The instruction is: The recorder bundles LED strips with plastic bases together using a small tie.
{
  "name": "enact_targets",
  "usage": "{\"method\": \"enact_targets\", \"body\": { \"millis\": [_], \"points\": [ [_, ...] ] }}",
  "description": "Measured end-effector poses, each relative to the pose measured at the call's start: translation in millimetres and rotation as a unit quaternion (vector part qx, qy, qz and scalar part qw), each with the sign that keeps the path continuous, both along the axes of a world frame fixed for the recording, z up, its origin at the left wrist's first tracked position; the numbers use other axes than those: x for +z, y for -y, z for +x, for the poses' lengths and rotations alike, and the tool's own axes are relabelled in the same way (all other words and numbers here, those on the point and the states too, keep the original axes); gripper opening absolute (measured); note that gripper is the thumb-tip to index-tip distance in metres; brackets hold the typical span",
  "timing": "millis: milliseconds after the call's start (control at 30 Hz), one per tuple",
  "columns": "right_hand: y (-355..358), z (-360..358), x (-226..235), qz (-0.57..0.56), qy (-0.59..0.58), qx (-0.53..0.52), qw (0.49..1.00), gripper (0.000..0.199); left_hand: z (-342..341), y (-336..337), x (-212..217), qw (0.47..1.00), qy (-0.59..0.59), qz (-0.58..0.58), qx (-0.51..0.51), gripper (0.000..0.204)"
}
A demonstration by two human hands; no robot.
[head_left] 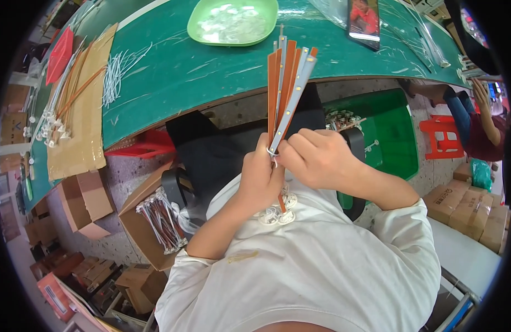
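My left hand (257, 176) is wrapped round the lower part of a bundle of LED light strips (289, 91). The strips are narrow bars, some orange-brown and some pale grey with small yellow LEDs, fanning out upward over the table's near edge. Round white end pieces (277, 216) hang from the bundle below my fist, against the white shirt. A thin white tie (272, 151) circles the strips just above my left thumb. Beside it my right hand (319, 157) is closed, its fingertips pinching at the tie; the tie's end is mostly hidden.
On the green table (172, 72) lie loose white ties (122, 72), more strips on flattened cardboard (84, 127), a light green bowl (233, 41) of clear pieces and a phone (364, 25). Below stand a green bin (396, 127) and a box of bundled strips (161, 221). Another person (485, 130) sits at right.
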State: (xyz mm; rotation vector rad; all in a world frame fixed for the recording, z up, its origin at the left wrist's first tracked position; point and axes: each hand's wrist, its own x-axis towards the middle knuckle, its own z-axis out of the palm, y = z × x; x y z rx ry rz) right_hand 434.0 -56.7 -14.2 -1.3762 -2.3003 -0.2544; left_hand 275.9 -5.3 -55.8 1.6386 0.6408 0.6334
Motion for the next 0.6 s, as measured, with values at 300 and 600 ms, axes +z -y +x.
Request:
{"method": "enact_targets", "body": {
  "millis": [300,600],
  "points": [
    [2.2,-0.4,4.5,0.049,-0.06,0.034,0.996,0.022,-6.1,3.1,23.5,0.993,-0.039,0.113,0.009,0.03],
    [-11.5,-15.3,1.5,0.147,-0.205,0.113,0.961,0.01,-6.2,-2.6,6.4,0.895,-0.046,0.396,0.199,0.037]
  ]
}}
